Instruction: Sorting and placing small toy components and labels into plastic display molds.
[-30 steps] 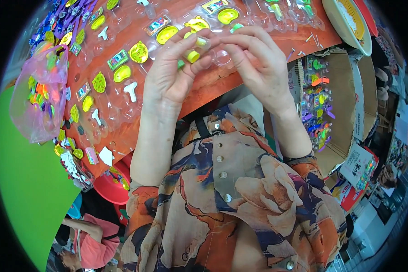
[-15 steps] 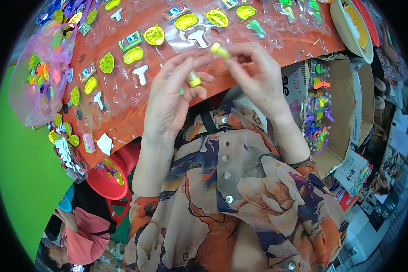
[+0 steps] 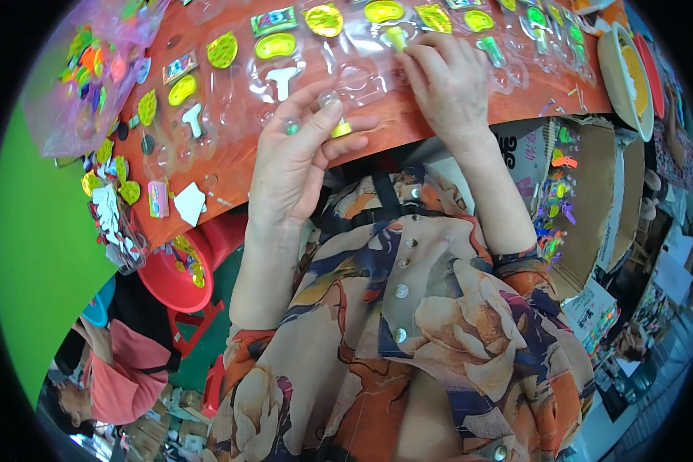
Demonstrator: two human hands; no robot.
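Observation:
My left hand (image 3: 296, 158) is curled over the near edge of the orange table (image 3: 231, 165), holding a small yellow toy piece (image 3: 340, 128) and a tiny green one (image 3: 290, 127) in its fingers. My right hand (image 3: 448, 85) lies farther back, pressing a small yellow piece (image 3: 396, 36) into a clear plastic blister tray (image 3: 362, 73). Rows of these clear trays cross the table, holding yellow-green pieces (image 3: 276, 45) and white T-shaped pieces (image 3: 282, 79).
A pink bag of coloured toys (image 3: 85, 69) lies at the table's left end. A red basin (image 3: 179, 266) sits below the table edge. A cardboard box of coloured pieces (image 3: 585, 192) stands at the right, a bowl (image 3: 624, 69) beyond it. Another person (image 3: 123, 369) is at lower left.
My hands have separated. The right hand moved out to the clear tray with a yellow piece, and the left hand dropped back toward the table's near edge, still holding small pieces.

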